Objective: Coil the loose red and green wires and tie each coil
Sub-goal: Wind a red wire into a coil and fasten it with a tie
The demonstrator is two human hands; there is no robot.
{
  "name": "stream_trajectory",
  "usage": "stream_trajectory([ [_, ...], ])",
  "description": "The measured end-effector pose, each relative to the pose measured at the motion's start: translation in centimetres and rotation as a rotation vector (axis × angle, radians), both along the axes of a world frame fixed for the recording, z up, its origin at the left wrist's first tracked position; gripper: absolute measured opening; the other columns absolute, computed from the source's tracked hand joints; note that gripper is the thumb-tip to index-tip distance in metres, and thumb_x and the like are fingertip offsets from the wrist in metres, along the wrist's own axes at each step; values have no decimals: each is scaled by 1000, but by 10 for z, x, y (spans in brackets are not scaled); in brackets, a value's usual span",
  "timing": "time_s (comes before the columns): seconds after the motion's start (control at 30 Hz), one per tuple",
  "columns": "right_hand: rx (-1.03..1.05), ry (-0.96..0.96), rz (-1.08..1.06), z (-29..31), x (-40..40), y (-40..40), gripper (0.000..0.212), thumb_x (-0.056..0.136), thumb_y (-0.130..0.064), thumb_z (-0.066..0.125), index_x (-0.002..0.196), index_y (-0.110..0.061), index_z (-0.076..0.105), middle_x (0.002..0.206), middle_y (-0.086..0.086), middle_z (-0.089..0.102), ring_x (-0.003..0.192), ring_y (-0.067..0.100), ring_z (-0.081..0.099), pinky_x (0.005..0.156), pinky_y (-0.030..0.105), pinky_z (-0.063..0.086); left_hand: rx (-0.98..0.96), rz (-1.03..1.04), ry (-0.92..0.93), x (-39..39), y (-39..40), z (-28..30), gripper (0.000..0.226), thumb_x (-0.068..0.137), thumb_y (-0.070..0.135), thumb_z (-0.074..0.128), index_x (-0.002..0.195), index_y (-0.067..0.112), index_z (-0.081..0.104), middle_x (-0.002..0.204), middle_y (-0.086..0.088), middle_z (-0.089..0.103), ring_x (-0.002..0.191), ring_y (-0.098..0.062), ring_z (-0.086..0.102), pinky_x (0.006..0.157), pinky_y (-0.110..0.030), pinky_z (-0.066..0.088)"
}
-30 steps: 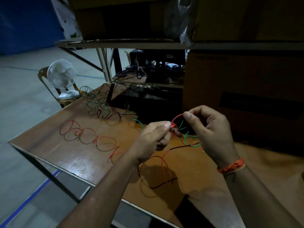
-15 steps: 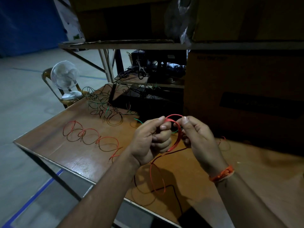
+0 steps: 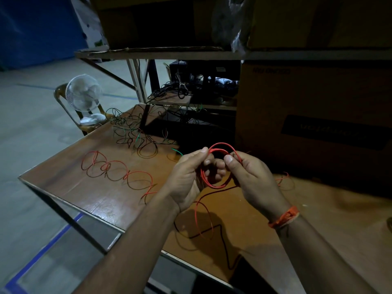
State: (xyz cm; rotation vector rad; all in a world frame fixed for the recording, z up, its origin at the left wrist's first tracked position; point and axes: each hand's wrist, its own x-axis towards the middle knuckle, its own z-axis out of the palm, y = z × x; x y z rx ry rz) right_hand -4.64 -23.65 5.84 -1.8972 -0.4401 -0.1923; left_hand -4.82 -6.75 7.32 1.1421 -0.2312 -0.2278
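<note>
Both forearms reach forward over the wooden table (image 3: 89,187), hands raised above it and close together. The left hand (image 3: 188,179) pinches the top of one red wire coil (image 3: 214,166) between thumb and forefinger, its other fingers curled inside the ring. The right hand (image 3: 252,177) pinches the same coil's upper right side, thumb in front. One loose red tail (image 3: 197,213) hangs from the coil to the table below the hands. One looped red wire (image 3: 118,172) lies left of the left hand; one tangle of dark and green wires (image 3: 137,132) sits beyond it.
</note>
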Motion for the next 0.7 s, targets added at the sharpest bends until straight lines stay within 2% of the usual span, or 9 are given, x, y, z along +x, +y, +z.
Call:
stream_trajectory([
  [0.1, -2, -1, -25, 0, 0, -2, 35, 107, -42, 45, 87, -23, 67, 74, -9, 62, 67, 5, 55, 63, 37, 47, 17, 11, 7, 0, -2, 2, 38, 106, 27, 42, 73, 12, 51, 83, -8, 67, 75, -17, 65, 69, -23, 57],
  [0.17, -20, -6, -42, 0, 0, -4, 34, 107, -38, 44, 86, -22, 65, 68, -14, 56, 62, 1, 49, 59, 27, 40, 11, 1, 38, 2, -3, 3, 37, 108, 26, 41, 76, 12, 51, 80, -6, 65, 69, -13, 61, 62, -19, 53],
  [0.23, -20, -21, -33, 0, -1, -5, 41, 107, -40, 43, 83, -12, 60, 65, -10, 46, 60, 7, 43, 56, 34, 36, -64, -42, 110, 2, -4, 3, 33, 107, 28, 40, 79, 14, 49, 73, 0, 55, 56, -6, 48, 49, -15, 40],
  [0.33, 41, -3, 1, 1, -3, -4, 49, 104, -46, 46, 80, -4, 52, 64, -2, 39, 58, 15, 37, 53, 43, 31, -247, -120, 265, 3, -6, 5, 34, 105, 31, 38, 75, 17, 46, 60, 8, 39, 43, -2, 31, 40, -15, 26],
  [0.4, 114, 30, 42, 3, -4, -3, 49, 104, -46, 48, 78, -4, 52, 63, -1, 38, 56, 16, 36, 52, 40, 30, -339, -155, 336, 4, -7, 5, 33, 101, 33, 41, 72, 19, 47, 55, 10, 34, 40, -2, 25, 38, -16, 22],
  [0.5, 275, 99, 115, 8, -6, -2, 38, 101, -40, 50, 74, -14, 52, 60, -4, 35, 53, 12, 34, 48, 30, 28, -424, -209, 382, 4, -8, 7, 34, 100, 33, 39, 71, 19, 50, 53, 11, 32, 43, -4, 15, 36, -17, 22],
  [0.57, 337, 119, 139, 12, -7, -1, 38, 100, -40, 48, 77, -11, 50, 60, -2, 33, 52, 10, 33, 47, 24, 28, -475, -245, 375, 3, -9, 9, 32, 101, 30, 38, 73, 19, 50, 53, 11, 33, 45, -5, 16, 36, -18, 24],
  [0.7, 438, 159, 133, 12, -3, -2, 36, 101, -39, 47, 88, -6, 53, 63, -2, 36, 55, 9, 35, 50, 22, 33, -591, -267, 340, 5, -5, 13, 28, 101, 24, 41, 75, 18, 52, 56, 10, 33, 47, -4, 18, 40, -20, 22],
])
